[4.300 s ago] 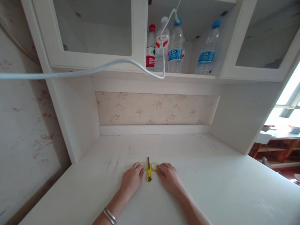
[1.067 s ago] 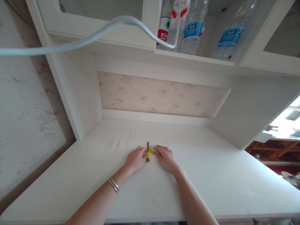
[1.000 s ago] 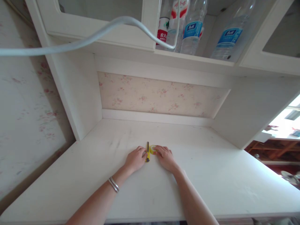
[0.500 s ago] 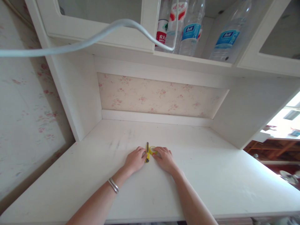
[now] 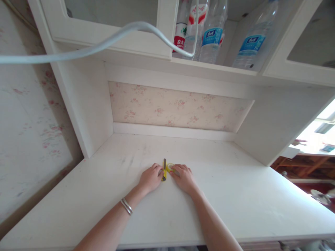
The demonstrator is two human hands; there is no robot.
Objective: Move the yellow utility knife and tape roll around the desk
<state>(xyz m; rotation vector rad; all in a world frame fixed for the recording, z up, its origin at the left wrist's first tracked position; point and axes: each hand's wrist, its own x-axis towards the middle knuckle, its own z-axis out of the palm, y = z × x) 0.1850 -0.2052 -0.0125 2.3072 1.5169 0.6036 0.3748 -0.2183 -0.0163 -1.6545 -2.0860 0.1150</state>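
On the white cabinet counter, my left hand pinches a yellow and black box cutter by its side. The cutter points away from me, its dark end towards the back panel. Just to its right, my right hand has its fingers closed on a small roll of yellowish tape. The hand partly covers the roll. Cutter and roll are side by side, almost touching. Two silver bangles circle my left wrist.
Above, an open cabinet shelf holds several plastic bottles. A white cable hangs across the upper left. White side panels flank the counter, and a floral back panel closes it behind. Brown wooden shelving stands at the right.
Both hands, the box cutter and the tape roll stay practically where they were. The view has shifted very slightly.
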